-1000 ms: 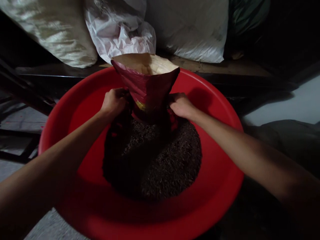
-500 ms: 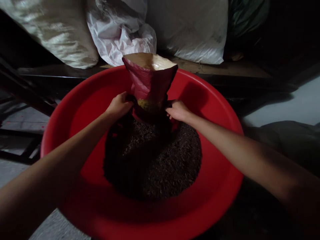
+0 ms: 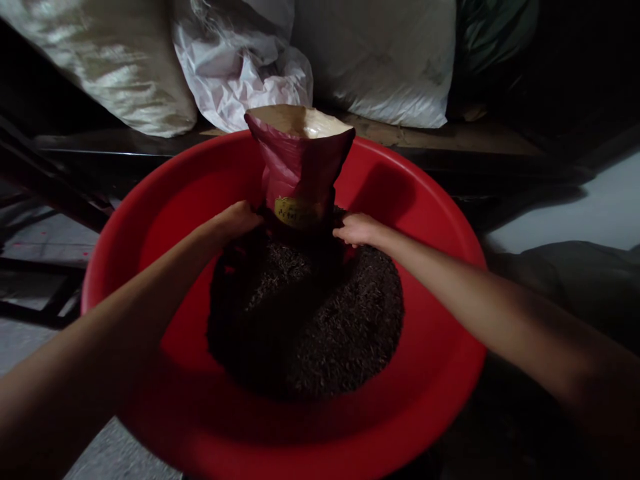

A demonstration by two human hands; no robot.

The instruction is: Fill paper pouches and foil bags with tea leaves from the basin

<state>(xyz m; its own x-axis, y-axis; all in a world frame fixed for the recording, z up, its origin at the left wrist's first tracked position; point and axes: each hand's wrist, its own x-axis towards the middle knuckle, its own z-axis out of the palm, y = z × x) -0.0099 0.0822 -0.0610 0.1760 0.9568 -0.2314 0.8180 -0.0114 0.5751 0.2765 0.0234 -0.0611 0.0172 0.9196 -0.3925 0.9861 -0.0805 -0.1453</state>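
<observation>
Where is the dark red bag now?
In the head view, the bag stands in the far half of the basin, between the left hand and the right hand.

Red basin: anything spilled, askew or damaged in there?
Nothing stands out: the dark tea-like heap lies inside the red basin, no spill visible. The maroon bag is creased but upright, with no visible tear.

In front of you, a maroon bag (image 3: pixel 303 163) stands upright, its mouth gaping wide to show a pale lining, a yellow label (image 3: pixel 296 211) low on its creased near face. Its base meets the far part of your heap of dark, thin shreds (image 3: pixel 345 333), spread loosely across the middle of a round red basin (image 3: pixel 430 333).
</observation>
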